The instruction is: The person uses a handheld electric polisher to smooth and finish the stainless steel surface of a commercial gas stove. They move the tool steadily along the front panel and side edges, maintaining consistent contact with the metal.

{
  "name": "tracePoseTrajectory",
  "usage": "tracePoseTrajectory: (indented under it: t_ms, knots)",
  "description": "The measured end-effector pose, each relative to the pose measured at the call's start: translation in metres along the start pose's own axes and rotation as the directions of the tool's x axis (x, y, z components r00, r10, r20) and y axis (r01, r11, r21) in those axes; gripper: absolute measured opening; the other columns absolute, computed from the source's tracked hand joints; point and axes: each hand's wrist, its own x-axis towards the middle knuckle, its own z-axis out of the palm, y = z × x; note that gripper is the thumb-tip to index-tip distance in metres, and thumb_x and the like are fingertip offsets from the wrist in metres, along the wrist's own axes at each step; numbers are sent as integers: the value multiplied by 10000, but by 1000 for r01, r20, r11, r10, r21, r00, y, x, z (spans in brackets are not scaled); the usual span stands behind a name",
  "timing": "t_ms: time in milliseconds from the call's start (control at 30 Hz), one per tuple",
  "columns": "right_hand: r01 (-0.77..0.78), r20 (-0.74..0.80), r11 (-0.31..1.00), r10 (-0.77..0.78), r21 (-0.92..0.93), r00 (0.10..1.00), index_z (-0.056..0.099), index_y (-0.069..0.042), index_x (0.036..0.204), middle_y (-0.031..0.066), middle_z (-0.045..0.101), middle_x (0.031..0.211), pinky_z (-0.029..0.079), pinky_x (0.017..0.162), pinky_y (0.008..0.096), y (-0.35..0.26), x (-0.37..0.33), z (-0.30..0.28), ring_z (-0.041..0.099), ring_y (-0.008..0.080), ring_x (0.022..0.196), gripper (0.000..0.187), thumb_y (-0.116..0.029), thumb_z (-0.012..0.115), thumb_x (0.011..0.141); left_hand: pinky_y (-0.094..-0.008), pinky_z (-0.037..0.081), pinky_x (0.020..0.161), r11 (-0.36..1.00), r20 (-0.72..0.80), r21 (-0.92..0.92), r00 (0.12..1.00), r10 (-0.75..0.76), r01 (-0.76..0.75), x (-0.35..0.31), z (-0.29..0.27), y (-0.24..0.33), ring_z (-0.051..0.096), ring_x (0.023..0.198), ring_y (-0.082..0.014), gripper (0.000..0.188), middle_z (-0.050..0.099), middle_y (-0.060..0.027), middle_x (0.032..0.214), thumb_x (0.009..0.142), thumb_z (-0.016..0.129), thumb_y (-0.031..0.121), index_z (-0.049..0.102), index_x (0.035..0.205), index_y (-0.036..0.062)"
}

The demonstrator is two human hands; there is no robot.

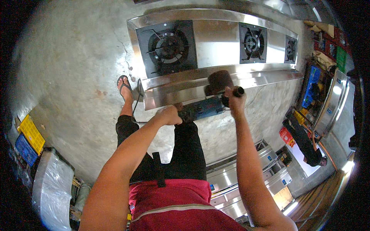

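Observation:
A corded power polisher with a dark brown, drum-like wheel is held across my body, in both hands. My left hand is wrapped round its rear end, beside the black cord. On its side handle near the wheel, my right hand is closed. The wheel is at the front lip of a long stainless steel stove; whether it touches the metal I cannot tell. Dark burners in black panels are set along the stove's top.
Grey concrete floor surrounds the stove. More steel units stand at the lower right. A person in dark clothes bends at the right, near blue crates. Yellow and blue crates and a plastic-wrapped panel are at the left.

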Motion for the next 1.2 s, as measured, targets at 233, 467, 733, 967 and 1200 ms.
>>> tracePoseTrajectory:
  t_ms: [233,467,733,967,1200]
  knots:
    - [-100,34,989,104,-106,994,641,-23,806,75,655,750,481,648,379,-34,-77,117,577,192,677,264,-233,800,826,-453,554,777,970,70,147,976,-206,194,-111,-42,-86,698,824,-393,454,703,-251,866,690,703,378,707,884,-32]
    - [-60,25,997,61,-44,998,627,-32,780,50,633,741,471,628,345,-43,-81,128,554,155,670,254,-204,810,813,-460,546,818,967,90,123,968,-234,222,-116,-52,-93,687,914,-406,456,699,-260,949,695,682,362,706,926,-30]
    - [1,-29,998,-3,-67,1000,648,-22,745,26,638,692,458,560,316,-12,4,7,548,130,604,226,-182,744,871,-452,538,881,997,78,73,997,-1,-5,-6,-26,11,677,1005,-382,514,690,-237,1083,682,651,360,707,1024,-20]
    - [-53,-40,998,52,-28,998,609,-51,733,13,611,692,448,590,304,-12,28,-29,536,115,624,213,-151,734,873,-430,540,890,992,51,99,995,-85,79,36,-2,41,682,1017,-370,494,689,-240,1091,681,680,373,725,991,-9]
    - [-76,64,995,72,59,995,580,-81,713,-19,563,703,426,615,287,-33,-30,51,496,100,661,221,-122,742,857,-462,553,801,995,44,49,995,-93,91,-46,-20,-37,699,877,-385,450,699,-264,929,673,688,348,711,901,-39]
